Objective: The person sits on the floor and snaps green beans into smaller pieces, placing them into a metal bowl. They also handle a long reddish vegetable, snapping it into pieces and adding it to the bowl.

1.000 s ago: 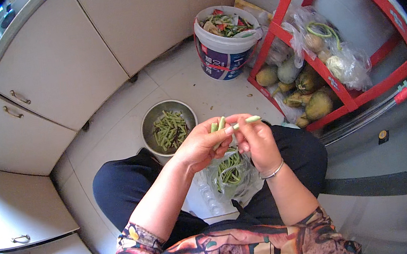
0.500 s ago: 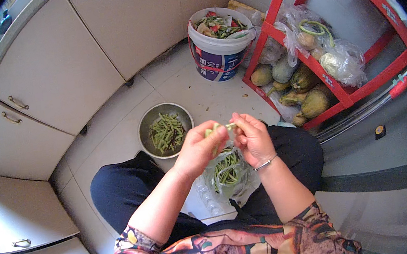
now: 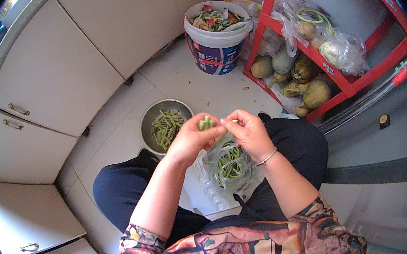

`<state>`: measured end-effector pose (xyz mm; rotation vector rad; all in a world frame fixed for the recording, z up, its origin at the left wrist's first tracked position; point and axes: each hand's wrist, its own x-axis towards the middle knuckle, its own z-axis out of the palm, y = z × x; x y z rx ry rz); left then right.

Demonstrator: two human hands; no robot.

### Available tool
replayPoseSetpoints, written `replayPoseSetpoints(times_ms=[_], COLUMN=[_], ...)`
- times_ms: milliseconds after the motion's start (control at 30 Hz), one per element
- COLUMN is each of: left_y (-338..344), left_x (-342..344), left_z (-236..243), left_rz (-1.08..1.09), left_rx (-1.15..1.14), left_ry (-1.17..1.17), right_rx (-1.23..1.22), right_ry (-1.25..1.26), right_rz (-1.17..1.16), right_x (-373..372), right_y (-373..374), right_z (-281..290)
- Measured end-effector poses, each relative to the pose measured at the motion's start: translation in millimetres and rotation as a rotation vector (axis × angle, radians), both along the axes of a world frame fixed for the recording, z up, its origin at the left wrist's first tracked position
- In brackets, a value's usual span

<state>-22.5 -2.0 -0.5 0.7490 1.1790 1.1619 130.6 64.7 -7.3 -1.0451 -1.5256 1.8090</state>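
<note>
My left hand (image 3: 189,139) is closed around several short green bean pieces (image 3: 206,123), whose cut ends show above the fingers. Its fingertips meet those of my right hand (image 3: 252,135), which pinches a green bean; a bit of it shows by the index finger. Below both hands, between my legs, long green beans (image 3: 230,164) lie in an open clear plastic bag (image 3: 211,171). To the left on the floor stands a metal bowl (image 3: 145,129) with snapped bean pieces (image 3: 167,129) in it. My hands partly cover the beans they hold.
A white and purple bucket (image 3: 220,58) of vegetable scraps stands ahead. At the right, a red rack (image 3: 332,71) holds squashes (image 3: 316,95) and bagged vegetables (image 3: 341,60). Pale cabinets (image 3: 46,65) line the left side. Small scraps dot the tiled floor (image 3: 199,92).
The hands have come closer together, fingertips now meeting. More bean pieces show in the left hand, and the bean stretched between the hands is no longer seen. The view has shifted slightly.
</note>
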Motion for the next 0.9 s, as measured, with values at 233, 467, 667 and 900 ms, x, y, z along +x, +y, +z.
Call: replayPoseSetpoints(times_ms=[233, 467, 667, 900], left_y=[-4, -2, 0, -6], left_x=[9, -6, 1, 2], left_z=[-4, -12, -12, -18], left_rz=[0.047, 0.25, 0.291, 0.202], left_rx=[-0.085, -0.107, -0.155, -0.125], left_ry=[-0.187, -0.541, -0.505, -0.23], right_rx=[-0.242, 0.587, 0.89, 1.039], right_ry=[0.263, -0.081, -0.158, -0.251], right_rz=[-0.04, 0.041, 0.021, 0.09], right_x=[2, -1, -5, -4], right_y=[1, -16, -18, -18], right_z=[4, 8, 1, -6])
